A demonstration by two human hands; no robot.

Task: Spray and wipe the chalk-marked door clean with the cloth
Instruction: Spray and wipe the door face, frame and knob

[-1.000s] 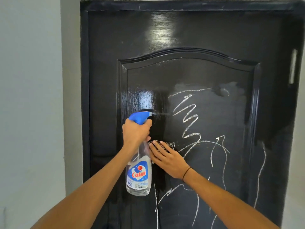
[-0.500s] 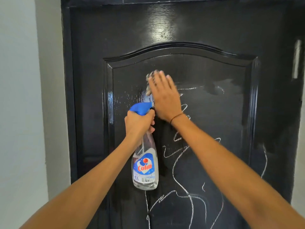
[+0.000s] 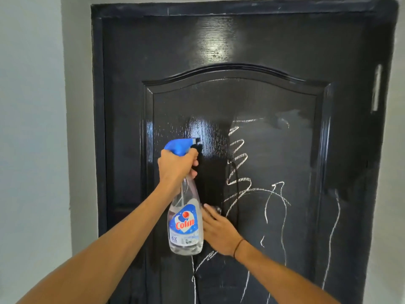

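Pale grey wall (image 3: 32, 128) frames our black door (image 3: 219, 40), filling mid-frame. Left strip of the inset panel glistens wet and chalk-free; chalk marks (image 3: 238, 159) remain across centre, right and bottom, so we judge the job under half done. Left hand (image 3: 176, 164) grips the spray bottle (image 3: 186, 227), nozzle aimed at the door. Right hand (image 3: 219, 231), fingers straight, presses the barely visible cloth (image 3: 217, 209) flat on the panel beside the bottle.
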